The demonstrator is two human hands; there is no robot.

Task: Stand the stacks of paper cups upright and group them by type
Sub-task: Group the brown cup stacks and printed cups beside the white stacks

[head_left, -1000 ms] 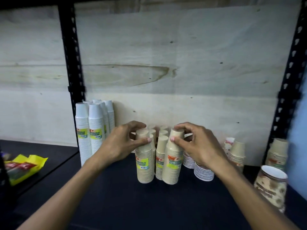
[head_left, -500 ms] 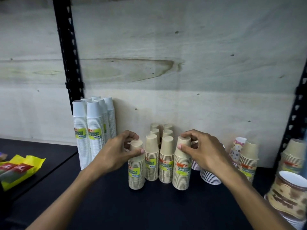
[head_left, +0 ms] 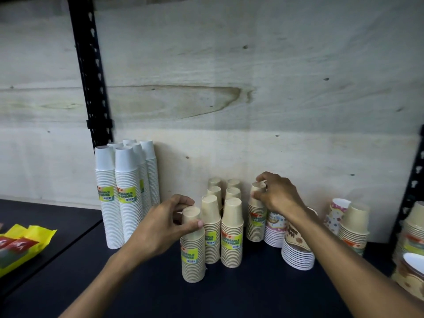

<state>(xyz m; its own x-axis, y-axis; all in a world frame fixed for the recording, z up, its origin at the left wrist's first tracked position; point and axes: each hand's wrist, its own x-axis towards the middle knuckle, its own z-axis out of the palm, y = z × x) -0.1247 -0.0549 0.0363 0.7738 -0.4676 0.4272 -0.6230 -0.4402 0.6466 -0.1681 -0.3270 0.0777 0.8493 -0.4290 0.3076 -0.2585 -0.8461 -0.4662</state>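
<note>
Nearest, on the dark shelf (head_left: 241, 292), the left hand (head_left: 160, 228) grips the top of a tan cup stack (head_left: 193, 253), thumb across the front and fingers curled round the back; the stack stands upright, bears a yellow-green label, and sits at the front left of the tan group. Just behind and to its right, two more tan stacks (head_left: 232, 235) stand upright side by side, touching, each labelled. Behind these, four further tan stack tops (head_left: 232, 193) show in two rows toward the wall. Right of that group, set a little apart, a shorter tan stack (head_left: 256, 221) stands upright under the right hand (head_left: 278, 193), whose fingers pinch its uppermost cup from above. Just beside it on the right, partly hidden by the right forearm: a patterned pink-and-white stack (head_left: 274, 230) and a wide brown-printed cup stack (head_left: 298, 251) with white rims. Further right, a dotted cup stack (head_left: 336, 214) leans against a wide tan stack (head_left: 354, 228). At the far right edge, more wide cups (head_left: 410, 249), cut off by the frame. To the left, well apart from the tan group, tall white cup stacks (head_left: 126, 198) stand upright in a cluster beside the black shelf post (head_left: 91, 72). Far left, a yellow packet (head_left: 20, 244) lies on the neighbouring shelf. Behind all, a pale plywood back panel (head_left: 252, 88).
</note>
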